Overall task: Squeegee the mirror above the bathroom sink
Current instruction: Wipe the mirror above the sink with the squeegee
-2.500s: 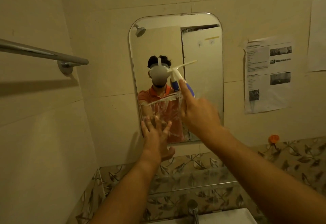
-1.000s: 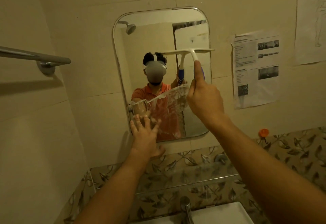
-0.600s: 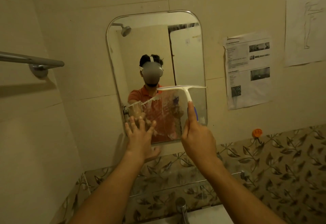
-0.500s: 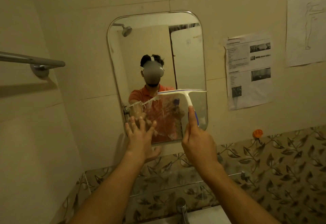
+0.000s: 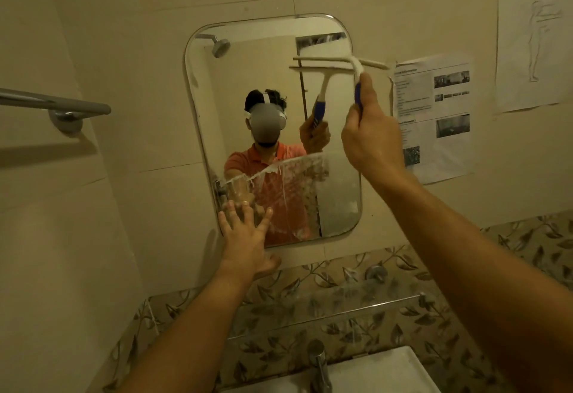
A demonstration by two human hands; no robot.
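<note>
Two bare forearms rise from the bottom of the frame, over the white sink (image 5: 381, 371) and its chrome tap (image 5: 319, 364) at bottom centre, then past a glass shelf (image 5: 328, 306) on the leaf-patterned tiles.

The left hand (image 5: 245, 237) lies flat, fingers spread, over the mirror's lower left corner, with the thumb on the wall just under the rim. It holds nothing; it looks placed to steady the mirror against the push of a stroke.

The right hand (image 5: 369, 135), right of centre, is clenched round the blue handle of the squeegee (image 5: 356, 65), with one digit stretched up the white neck, probably to press the blade forward. The blade lies nearly level across the mirror's upper right corner and overhangs the right rim, as suits the start of a downward pull that takes in the edge. Blade and reflection sit close together, so the rubber is at or very near the glass; I cannot tell whether it touches.

The mirror (image 5: 248, 73), at centre, reads clear in its upper half. A soapy, streaked band (image 5: 294, 182) with drips covers the lower part, so much is left to do.

On the far walls are a towel rail (image 5: 55, 106) at left, a printed sheet (image 5: 434, 120) beside the mirror and a drawing (image 5: 533, 42) at upper right.
</note>
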